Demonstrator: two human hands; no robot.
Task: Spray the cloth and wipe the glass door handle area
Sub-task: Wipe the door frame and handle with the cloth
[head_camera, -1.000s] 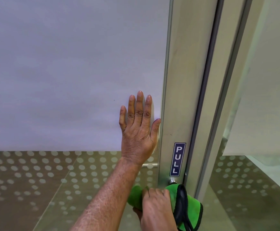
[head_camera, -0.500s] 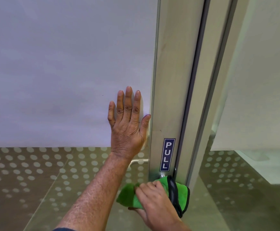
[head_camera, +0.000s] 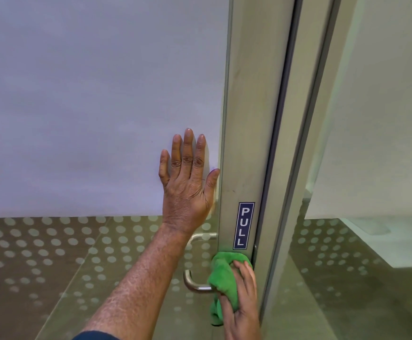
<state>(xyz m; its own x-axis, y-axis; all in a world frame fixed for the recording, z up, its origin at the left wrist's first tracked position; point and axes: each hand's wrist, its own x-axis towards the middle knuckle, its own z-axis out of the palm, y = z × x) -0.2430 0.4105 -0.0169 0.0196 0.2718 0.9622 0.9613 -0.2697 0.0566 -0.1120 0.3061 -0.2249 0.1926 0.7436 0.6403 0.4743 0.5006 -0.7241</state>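
Two hands | left hand [head_camera: 187, 187] spread flat on glass [head_camera: 77, 106] | right hand [head_camera: 243, 305] clutching green cloth [head_camera: 222, 278] against handle [head_camera: 195, 283]

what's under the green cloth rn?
The green cloth covers the inner end of the lever handle where it meets the door frame; the right hand presses it there. The handle's base and any lock are hidden.

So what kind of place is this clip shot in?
Probably an office or commercial building entrance: a metal-framed glass door with a blue PULL sign, dotted frosting on the glass, and a steel lever handle being wiped with a green cloth.
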